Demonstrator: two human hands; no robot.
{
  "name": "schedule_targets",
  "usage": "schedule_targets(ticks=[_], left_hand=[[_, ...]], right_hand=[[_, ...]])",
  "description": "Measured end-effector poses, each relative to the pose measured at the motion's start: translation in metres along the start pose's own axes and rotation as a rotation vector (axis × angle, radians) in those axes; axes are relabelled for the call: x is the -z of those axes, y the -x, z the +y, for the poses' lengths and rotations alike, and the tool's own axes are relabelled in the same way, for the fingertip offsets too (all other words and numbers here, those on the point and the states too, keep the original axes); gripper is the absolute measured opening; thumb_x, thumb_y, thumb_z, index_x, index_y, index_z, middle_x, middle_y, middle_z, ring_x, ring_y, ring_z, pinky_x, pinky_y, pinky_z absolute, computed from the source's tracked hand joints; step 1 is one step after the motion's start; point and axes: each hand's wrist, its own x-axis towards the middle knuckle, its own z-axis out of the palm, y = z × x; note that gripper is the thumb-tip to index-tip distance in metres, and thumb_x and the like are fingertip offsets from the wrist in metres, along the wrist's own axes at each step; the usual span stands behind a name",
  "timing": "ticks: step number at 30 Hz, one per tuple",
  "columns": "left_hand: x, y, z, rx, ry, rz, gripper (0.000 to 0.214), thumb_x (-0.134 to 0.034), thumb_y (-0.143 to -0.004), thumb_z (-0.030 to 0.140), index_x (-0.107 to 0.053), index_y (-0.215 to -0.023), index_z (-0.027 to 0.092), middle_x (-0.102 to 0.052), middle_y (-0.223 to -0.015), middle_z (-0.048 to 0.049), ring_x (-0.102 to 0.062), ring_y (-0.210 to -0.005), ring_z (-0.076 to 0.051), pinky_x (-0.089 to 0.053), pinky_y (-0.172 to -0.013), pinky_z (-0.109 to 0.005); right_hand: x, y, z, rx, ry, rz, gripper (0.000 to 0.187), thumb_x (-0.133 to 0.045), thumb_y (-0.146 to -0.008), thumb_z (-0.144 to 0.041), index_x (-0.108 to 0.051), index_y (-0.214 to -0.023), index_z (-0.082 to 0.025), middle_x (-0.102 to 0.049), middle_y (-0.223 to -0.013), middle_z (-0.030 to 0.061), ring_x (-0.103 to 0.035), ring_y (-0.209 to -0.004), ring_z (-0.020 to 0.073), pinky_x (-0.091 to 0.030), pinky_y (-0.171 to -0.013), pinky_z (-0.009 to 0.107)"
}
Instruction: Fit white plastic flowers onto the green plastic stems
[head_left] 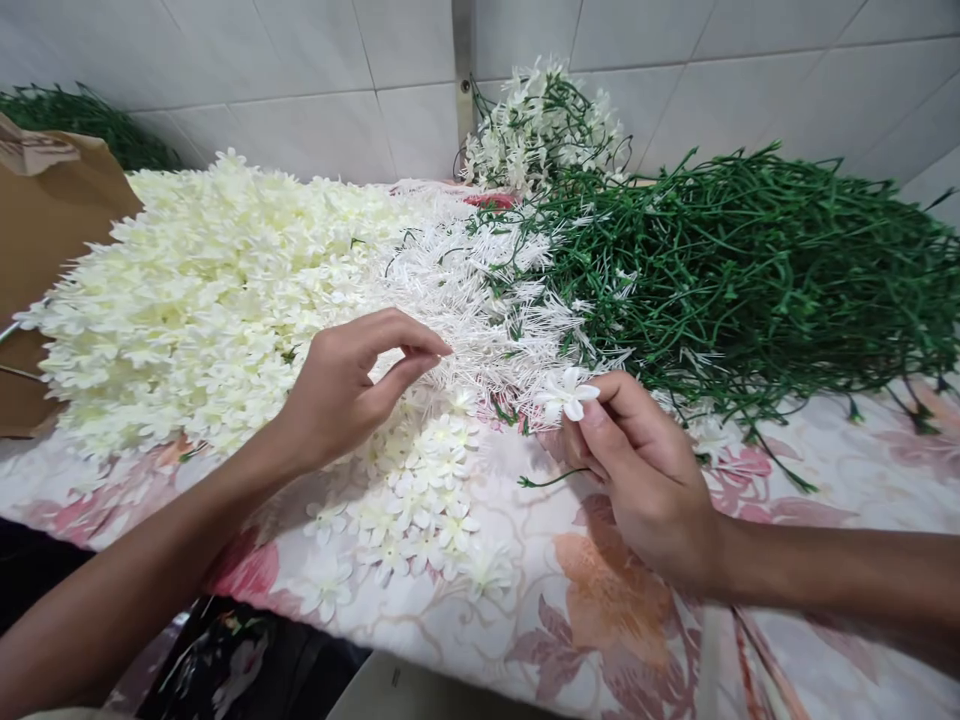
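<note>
My right hand (645, 470) pinches a white artificial flower (568, 394) between thumb and forefinger. Below its fingers a thin green stem (555, 479) sticks out to the left. My left hand (360, 375) hovers over a heap of thin white plastic stamens (480, 300), its thumb and fingertips brought together. Whatever may be in that pinch is too small to make out. Beneath the left wrist, loose cream-white blossoms (416, 500) lie spread on the cloth. A large mound of similar blossoms (210, 290) rises to the left, and a big pile of green stems (757, 280) lies to the right.
A bunch of white flowers on green stems (551, 125) rests against the tiled wall (315, 60). At the left edge stands a brown cardboard box (67, 210), with more greenery (90, 120) behind it. A flower-patterned tablecloth (615, 600) covers the table.
</note>
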Motion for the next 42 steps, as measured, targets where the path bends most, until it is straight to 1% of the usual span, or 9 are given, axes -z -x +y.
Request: schedule_targets(ticks=[5,9,13,18,23,27,31,37,42], left_hand=[[0.000,-0.001,-0.002,-0.010,-0.076,-0.072,0.005,-0.063,-0.087,0.019,-0.067,-0.083,0.020,-0.068,-0.089,-0.0024,-0.064,-0.082,-0.015,-0.049,-0.074,-0.028],[-0.004,-0.001,-0.003,0.105,-0.022,-0.089,0.004,-0.064,-0.085,0.020,-0.067,-0.083,0.019,-0.070,-0.078,-0.0003,-0.064,-0.071,-0.014,-0.048,-0.060,-0.023],[-0.011,-0.001,-0.004,0.172,0.038,-0.084,0.003,-0.064,-0.083,0.018,-0.066,-0.081,0.017,-0.071,-0.076,-0.0009,-0.065,-0.070,-0.014,-0.048,-0.058,-0.020],[-0.012,-0.001,-0.003,0.159,-0.042,-0.108,0.005,-0.064,-0.084,0.018,-0.066,-0.080,0.017,-0.066,-0.072,0.0023,-0.056,-0.060,-0.009,-0.043,-0.055,-0.018],[-0.009,0.000,-0.004,0.143,-0.114,-0.093,0.003,-0.062,-0.085,0.016,-0.065,-0.085,0.018,-0.064,-0.080,0.0012,-0.057,-0.071,-0.011,-0.039,-0.052,-0.017],[-0.009,0.000,-0.003,0.150,-0.105,-0.137,0.004,-0.060,-0.086,0.016,-0.063,-0.084,0.018,-0.064,-0.080,0.0013,-0.058,-0.072,-0.012,-0.041,-0.056,-0.019],[-0.010,0.001,0.003,0.147,-0.005,-0.197,0.006,-0.059,-0.087,0.018,-0.062,-0.082,0.018,-0.064,-0.080,0.0015,-0.059,-0.074,-0.012,-0.042,-0.060,-0.021],[-0.009,0.007,0.013,0.087,0.093,-0.366,0.007,-0.057,-0.091,0.020,-0.061,-0.086,0.019,-0.064,-0.085,0.0019,-0.059,-0.082,-0.012,-0.043,-0.076,-0.025],[-0.007,0.006,0.015,0.168,0.190,-0.418,0.007,-0.057,-0.091,0.021,-0.061,-0.086,0.019,-0.065,-0.086,0.0021,-0.061,-0.080,-0.012,-0.045,-0.072,-0.024]], right_hand=[[0.001,0.001,-0.001,-0.038,0.028,-0.031,0.020,-0.043,-0.100,-0.037,-0.046,-0.086,-0.023,-0.034,-0.062,-0.0059,-0.027,-0.052,0.0109,-0.025,-0.047,0.024],[0.001,0.002,0.000,-0.051,0.044,-0.035,0.021,-0.043,-0.100,-0.036,-0.047,-0.085,-0.023,-0.035,-0.062,-0.0057,-0.029,-0.054,0.0107,-0.027,-0.049,0.024],[0.001,0.001,-0.001,-0.041,0.071,-0.042,0.022,-0.042,-0.101,-0.036,-0.047,-0.083,-0.023,-0.037,-0.063,-0.0053,-0.033,-0.056,0.0110,-0.030,-0.051,0.024],[0.001,0.000,-0.007,-0.014,0.141,-0.047,0.021,-0.041,-0.101,-0.030,-0.049,-0.083,-0.022,-0.039,-0.064,-0.0051,-0.034,-0.057,0.0103,-0.029,-0.051,0.024],[0.001,-0.001,-0.009,0.012,0.175,-0.060,0.020,-0.041,-0.100,-0.025,-0.048,-0.082,-0.021,-0.041,-0.065,-0.0049,-0.035,-0.057,0.0099,-0.030,-0.052,0.024],[0.001,-0.002,-0.008,0.021,0.193,-0.068,0.019,-0.041,-0.099,-0.025,-0.048,-0.082,-0.021,-0.040,-0.066,-0.0051,-0.035,-0.058,0.0098,-0.030,-0.052,0.023],[0.001,-0.002,-0.007,0.020,0.194,-0.075,0.019,-0.040,-0.100,-0.025,-0.048,-0.082,-0.022,-0.039,-0.065,-0.0054,-0.034,-0.058,0.0096,-0.030,-0.052,0.023],[0.002,-0.003,-0.007,0.020,0.193,-0.085,0.018,-0.041,-0.100,-0.025,-0.048,-0.083,-0.022,-0.039,-0.066,-0.0053,-0.034,-0.058,0.0093,-0.030,-0.052,0.022],[0.002,-0.002,-0.007,0.015,0.177,-0.099,0.018,-0.041,-0.100,-0.024,-0.047,-0.083,-0.022,-0.037,-0.066,-0.0055,-0.032,-0.057,0.0094,-0.029,-0.050,0.022]])
